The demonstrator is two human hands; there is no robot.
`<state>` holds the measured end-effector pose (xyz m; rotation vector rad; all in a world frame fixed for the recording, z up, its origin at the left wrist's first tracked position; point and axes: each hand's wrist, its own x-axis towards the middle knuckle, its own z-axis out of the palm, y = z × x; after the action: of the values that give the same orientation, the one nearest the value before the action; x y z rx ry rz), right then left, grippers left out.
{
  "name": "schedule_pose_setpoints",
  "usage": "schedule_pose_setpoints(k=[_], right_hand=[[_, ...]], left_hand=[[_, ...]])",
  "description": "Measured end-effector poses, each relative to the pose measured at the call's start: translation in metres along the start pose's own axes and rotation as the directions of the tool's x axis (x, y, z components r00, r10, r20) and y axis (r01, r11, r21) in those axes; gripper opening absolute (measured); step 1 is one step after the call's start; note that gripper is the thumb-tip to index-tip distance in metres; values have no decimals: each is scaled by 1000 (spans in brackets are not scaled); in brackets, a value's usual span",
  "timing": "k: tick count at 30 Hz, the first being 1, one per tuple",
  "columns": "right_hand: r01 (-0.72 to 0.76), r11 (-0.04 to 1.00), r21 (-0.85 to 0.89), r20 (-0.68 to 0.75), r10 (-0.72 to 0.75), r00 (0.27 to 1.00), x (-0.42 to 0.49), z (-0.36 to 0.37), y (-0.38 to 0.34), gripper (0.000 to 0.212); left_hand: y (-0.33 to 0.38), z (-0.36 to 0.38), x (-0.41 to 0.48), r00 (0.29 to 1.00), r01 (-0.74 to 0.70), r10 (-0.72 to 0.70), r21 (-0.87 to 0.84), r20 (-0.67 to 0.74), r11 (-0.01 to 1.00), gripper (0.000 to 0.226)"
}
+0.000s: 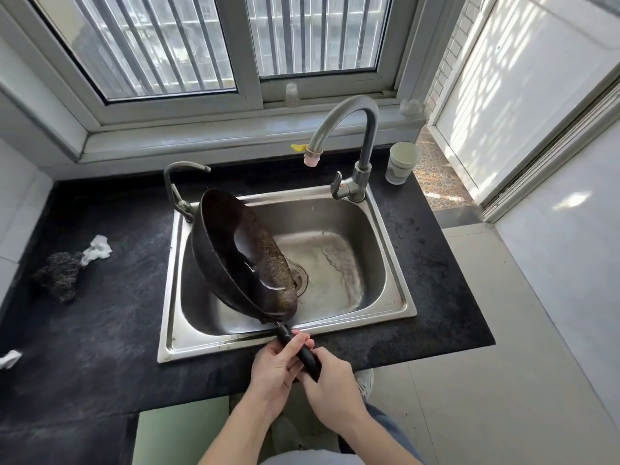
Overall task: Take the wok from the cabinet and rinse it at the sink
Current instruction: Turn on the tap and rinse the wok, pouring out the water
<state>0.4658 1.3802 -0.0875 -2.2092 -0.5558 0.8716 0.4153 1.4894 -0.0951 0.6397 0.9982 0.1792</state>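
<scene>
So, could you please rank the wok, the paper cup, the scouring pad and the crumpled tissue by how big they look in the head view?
Largest to smallest:
1. wok
2. scouring pad
3. paper cup
4. tissue
The pad and cup look close in size, and the cup sits farther from the camera, so their order is unsure.

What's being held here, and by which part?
The wok, tipped on edge over the sink, held by its black handle: left hand nearer the bowl, right hand at the handle's end.
</scene>
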Motion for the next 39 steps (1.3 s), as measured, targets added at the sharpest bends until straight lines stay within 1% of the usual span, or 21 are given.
schedule_pose_setpoints(k=[2,4,6,9,12,15,19,22,24,25,27,28,30,33,36,39], right_hand=[[22,998,51,10,-22,1000,0,-2,-2,13],[37,996,84,11,-38,999,-1,-4,0,10],[44,995,87,16,-46,999,-1,-7,3,15],[40,996,86,14,-41,999,1,-9,8,8],[34,995,92,3,-34,999,2,-9,6,9],[9,991,130,0,-9,1000,1,-9,3,13],[2,994,106,16,-4,1000,-2,-9,7,13],[8,997,71,35,-10,999,-2,-11,14,14],[59,998,-38,-5,-59,998,-3,-8,15,16],[75,988,-134,-37,-80,996,-5,-7,13,17],[73,947,-313,-85,-104,991,-8,-3,5,21],[60,938,-340,-93,-97,991,-8,-3,2,22],[40,941,-336,-64,-65,996,-7,0,-5,22],[47,963,-266,-26,-56,998,-6,1,-7,21],[70,975,-212,-36,-79,996,-8,1,-3,20],[86,976,-202,-47,-97,994,-10,2,-3,18]], left_hand=[[1,-3,-2,1000,-6,6,-19,20,1000,25],[2,-6,-4,997,27,-18,-112,75,993,32],[5,-7,-4,990,70,-44,-206,131,976,37],[6,-2,-3,986,88,-54,-220,157,972,36],[6,1,-2,991,56,-33,-177,129,983,31],[4,2,0,994,19,-6,-114,110,993,31],[2,4,1,998,-32,32,-7,50,999,31],[1,8,-1,997,-76,76,77,11,994,22],[0,10,-2,994,-99,104,126,-31,987,15],[0,11,-2,992,-107,116,149,-54,983,14],[1,13,-1,988,-119,134,167,-82,979,15],[1,14,-1,987,-120,136,163,-88,979,16],[0,13,1,985,-110,127,144,-113,983,18],[0,10,2,984,-106,124,143,-125,984,19],[2,9,0,984,-121,140,158,-114,980,12],[3,8,-1,984,-129,146,163,-98,978,10]])
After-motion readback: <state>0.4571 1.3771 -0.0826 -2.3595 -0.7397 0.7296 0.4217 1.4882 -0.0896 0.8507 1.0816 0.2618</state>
